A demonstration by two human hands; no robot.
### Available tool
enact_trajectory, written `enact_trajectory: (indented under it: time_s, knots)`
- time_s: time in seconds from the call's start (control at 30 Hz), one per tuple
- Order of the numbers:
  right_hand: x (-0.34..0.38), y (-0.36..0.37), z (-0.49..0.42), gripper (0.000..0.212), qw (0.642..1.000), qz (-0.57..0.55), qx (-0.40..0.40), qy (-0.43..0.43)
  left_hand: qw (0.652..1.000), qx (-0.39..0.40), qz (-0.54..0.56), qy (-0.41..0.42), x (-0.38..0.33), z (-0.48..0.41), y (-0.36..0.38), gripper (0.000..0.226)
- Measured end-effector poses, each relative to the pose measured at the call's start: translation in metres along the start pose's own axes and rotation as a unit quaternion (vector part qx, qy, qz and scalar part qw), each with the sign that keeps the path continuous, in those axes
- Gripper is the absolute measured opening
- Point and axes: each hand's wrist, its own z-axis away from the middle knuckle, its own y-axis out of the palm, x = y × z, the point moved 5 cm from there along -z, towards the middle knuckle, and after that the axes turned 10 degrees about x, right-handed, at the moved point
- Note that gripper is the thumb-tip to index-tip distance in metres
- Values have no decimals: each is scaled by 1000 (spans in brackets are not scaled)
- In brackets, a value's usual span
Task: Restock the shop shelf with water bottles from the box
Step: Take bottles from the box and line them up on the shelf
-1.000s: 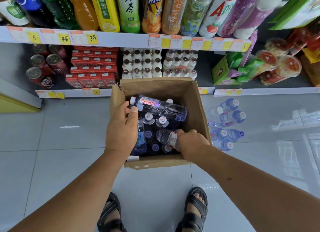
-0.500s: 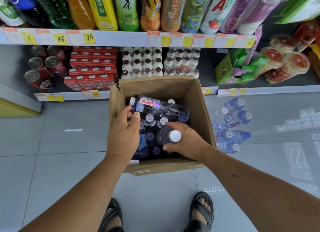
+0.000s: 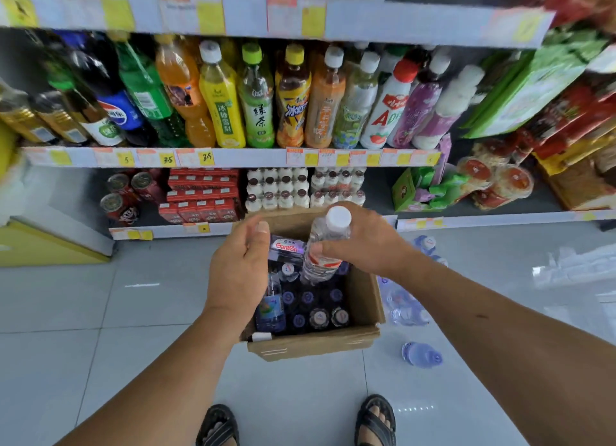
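Observation:
An open cardboard box [image 3: 366, 309] stands on the floor in front of the shelf, with several water bottles upright inside. My right hand [image 3: 366, 242] grips a clear water bottle [image 3: 321, 255] with a white cap and red label, lifted above the box and almost upright. Under it a bottle with a purple Ganten label [image 3: 286, 247] lies across the others. My left hand [image 3: 243, 265] hovers over the box's left side, fingers loosely curved, holding nothing that I can see. A blue-labelled bottle [image 3: 270, 307] stands just below it.
The shelf [image 3: 260, 157] holds coloured drink bottles above, with cans, red cartons and small white bottles on the bottom level. Several water bottles [image 3: 421, 354] lie on the tiled floor right of the box. My sandalled feet stand behind the box. A yellow stand [image 3: 43, 245] sits left.
My right hand has lifted the white-capped bottle out of the box and turned it upright. My left hand came off the box's bottles and rose slightly. The view tilted up toward the shelf.

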Motion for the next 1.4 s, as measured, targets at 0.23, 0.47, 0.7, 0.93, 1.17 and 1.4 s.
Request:
enact_trajectory:
  time_s: [0.23,0.47,0.7,0.93,1.17,1.4]
  knots:
    - [198,-123,107,21,994,47,-36,-94,993,5,69,98,-209,62,-72,37]
    - [405,-250,232,11,977,74,-52,-193,963,22,139,228,-419,138,-135,67]
    - [548,-318,323,41,949,60,-139,-276,938,22,174,299,-533,187,-196,64]
    - [609,-317,365,17,926,30,-225,-301,925,42,176,334,-553,216,-268,64]
    - [660,-302,366,39,919,12,-233,-319,914,131,119,366,-572,222,-302,56]
    - [692,-304,360,49,910,11,-241,-336,889,155,79,424,-607,227,-311,55]
